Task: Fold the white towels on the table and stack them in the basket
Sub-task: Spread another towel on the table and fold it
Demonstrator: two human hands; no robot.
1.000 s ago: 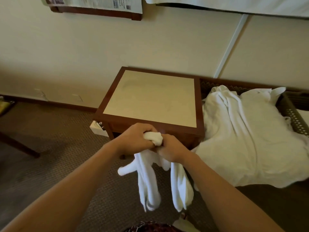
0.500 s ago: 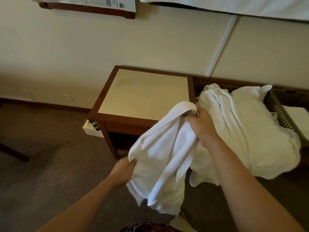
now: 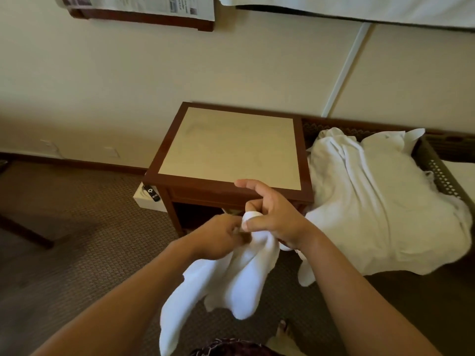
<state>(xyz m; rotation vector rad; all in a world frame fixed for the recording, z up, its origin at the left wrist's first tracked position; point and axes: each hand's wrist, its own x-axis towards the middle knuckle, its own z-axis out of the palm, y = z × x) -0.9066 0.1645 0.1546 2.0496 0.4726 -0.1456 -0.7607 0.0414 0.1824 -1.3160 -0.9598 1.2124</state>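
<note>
Hands meet in front of the small table (image 3: 231, 150), both busy with one white towel (image 3: 231, 276) held in the air over the carpet (image 3: 77, 240). The right hand (image 3: 275, 217) pinches a bunched corner of it between thumb and middle fingers, while its forefinger sticks out straight toward nine o'clock. The left hand (image 3: 218, 237), just at eight o'clock of the right one and touching it, has its fingers curled into the same cloth a little lower down. From that shared grip the towel hangs in thick rolled folds toward six and seven o'clock, clear of the table and not touching the floor.

At three o'clock of the hands lies a heap of white towels (image 3: 380, 201), loose and crumpled, spilling over its support with one tail drooping at the near edge. Beyond the heap, at two o'clock, stands a dark latticed basket (image 3: 442, 173); something pale lies inside it, but I cannot tell what.

At ten o'clock of the hands, beside the table leg, a black remote (image 3: 151, 192) rests on a white box (image 3: 146, 204) on the floor. A newspaper (image 3: 144, 3) hangs on the wall at twelve o'clock.
</note>
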